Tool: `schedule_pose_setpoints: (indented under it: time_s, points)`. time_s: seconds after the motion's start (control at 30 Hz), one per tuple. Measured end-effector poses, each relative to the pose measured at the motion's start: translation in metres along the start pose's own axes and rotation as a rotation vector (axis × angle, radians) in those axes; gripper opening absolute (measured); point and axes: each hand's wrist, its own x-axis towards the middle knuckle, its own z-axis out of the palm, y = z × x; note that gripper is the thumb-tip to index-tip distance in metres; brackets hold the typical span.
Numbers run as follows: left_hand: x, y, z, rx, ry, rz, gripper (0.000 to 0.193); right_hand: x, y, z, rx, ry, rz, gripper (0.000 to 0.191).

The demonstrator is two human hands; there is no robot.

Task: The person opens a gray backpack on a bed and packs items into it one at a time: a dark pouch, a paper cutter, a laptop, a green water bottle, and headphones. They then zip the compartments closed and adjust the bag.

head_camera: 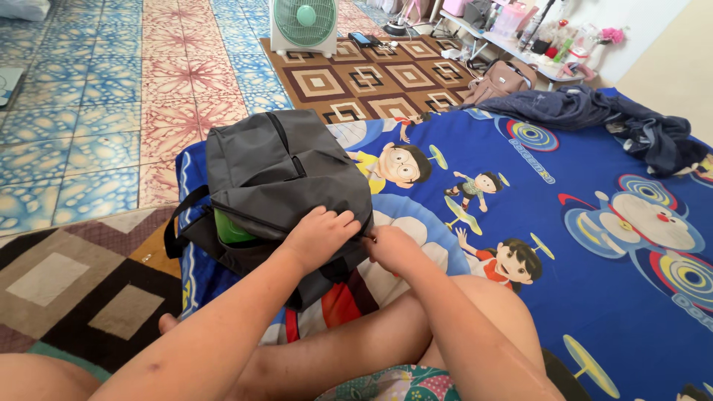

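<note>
Here a dark grey backpack (pixel 282 178) lies on a bright blue cartoon-printed bedsheet (pixel 594 171) spread over a mattress on the floor, near the sheet's left edge. The left hand (pixel 319 236) rests on the bag's near edge, its fingers (pixel 343 220) curled down and gripping the fabric. The right hand (pixel 391 247) sits just beside it, fingers pinched shut on something small at the bag's edge, apparently a zip pull, though it is too small to tell. Something green (pixel 232 230) shows inside the bag's open side.

Left of the sheet lies a brown, black and beige geometric rug (pixel 67 297); beyond it the floor is tiled in blue and pink patterns (pixel 111 89). A second brown patterned rug (pixel 379 78) lies farther off, with a white and green fan (pixel 304 26) standing at its far edge. A heap of dark clothing (pixel 594 111) sits on the sheet's far side, a tan handbag (pixel 505 78) near it, and a low, cluttered desk (pixel 520 48) stands by the wall.
</note>
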Motion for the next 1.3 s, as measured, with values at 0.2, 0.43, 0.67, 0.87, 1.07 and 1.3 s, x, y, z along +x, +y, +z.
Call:
schedule_pose_setpoints:
  time_s: [0.2, 0.43, 0.67, 0.87, 1.07, 1.3]
  points:
    - [-0.002, 0.012, -0.002, -0.089, 0.083, 0.027, 0.012, -0.005, 0.001, 0.019, -0.053, 0.099, -0.061, 0.026]
    - [-0.045, -0.014, -0.038, 0.044, 0.054, 0.009, 0.025, -0.009, 0.009, 0.007, 0.009, 0.038, -0.061, 0.029]
    - [-0.056, -0.040, -0.063, -0.264, 0.048, -0.073, 0.025, -0.012, -0.009, -0.005, 0.014, -0.026, 0.035, 0.028]
    - [-0.054, -0.042, -0.069, -0.216, 0.195, -0.101, 0.018, -0.008, -0.008, 0.001, -0.072, 0.008, -0.001, 0.027]
    - [-0.043, -0.025, -0.066, -0.170, 0.427, -0.327, 0.011, -0.006, -0.007, 0.008, -0.112, 0.103, -0.064, 0.028]
    - [-0.078, -0.041, -0.072, -0.141, 0.204, -0.173, 0.021, -0.010, 0.005, -0.015, 0.278, -0.041, 0.050, 0.030]
